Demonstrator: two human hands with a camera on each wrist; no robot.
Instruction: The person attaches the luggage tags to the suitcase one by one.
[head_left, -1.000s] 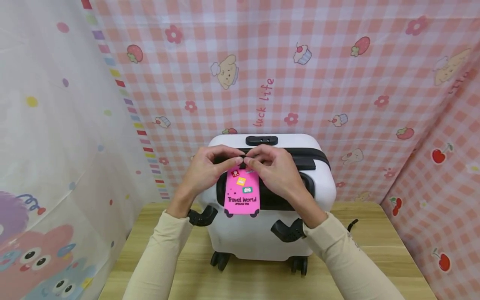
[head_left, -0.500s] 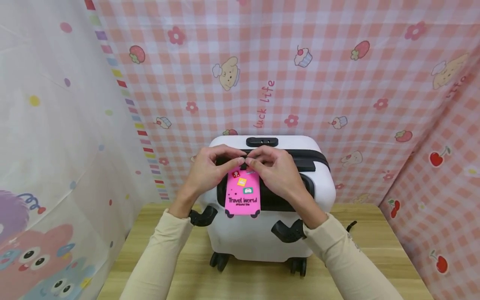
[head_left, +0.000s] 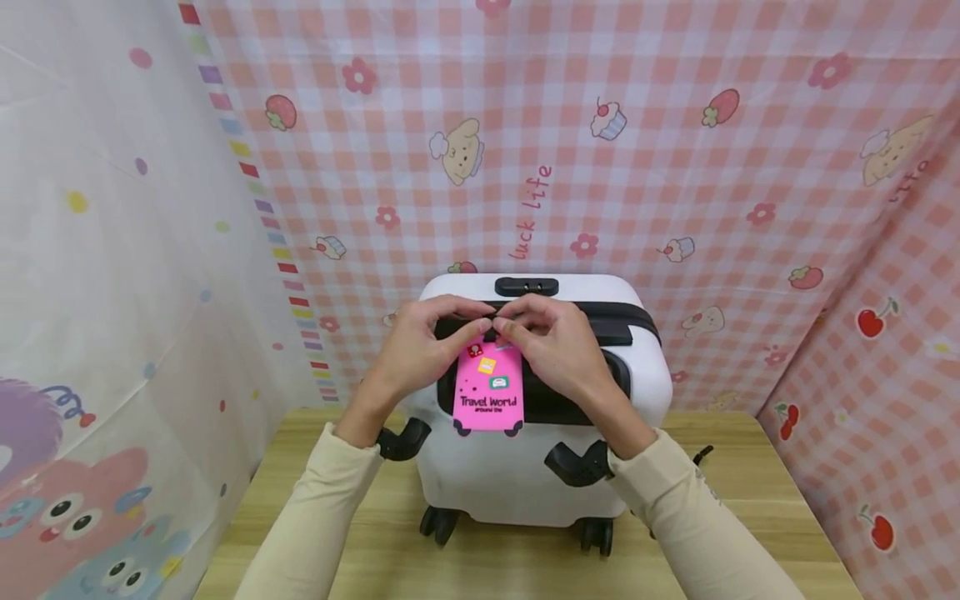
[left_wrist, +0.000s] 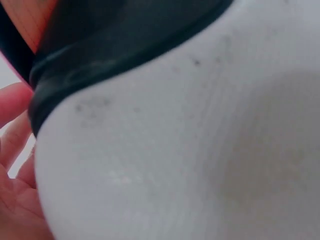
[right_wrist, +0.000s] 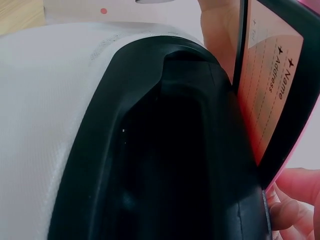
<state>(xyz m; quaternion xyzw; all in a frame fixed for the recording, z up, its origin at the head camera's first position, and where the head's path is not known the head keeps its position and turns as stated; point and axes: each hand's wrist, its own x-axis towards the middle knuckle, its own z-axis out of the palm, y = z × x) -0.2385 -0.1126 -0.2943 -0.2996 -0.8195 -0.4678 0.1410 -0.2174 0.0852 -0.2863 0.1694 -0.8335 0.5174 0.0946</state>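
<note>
Checked curtain (head_left: pixel 637 192) beyond fingers (head_left: pixel 459 307) | I see left hand (head_left: pixel 411 348), right hand (head_left: pixel 567 350) pinching tag (head_left: pixel 487 402) by strap (head_left: pixel 490 336) | suitcase (head_left: pixel 510 479) behind them

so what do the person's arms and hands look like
The left sleeve and right sleeve are cream; small dark marks show on the right one. A curved black piece sits at each wrist. The left hand and right hand wear no gloves.
</note>
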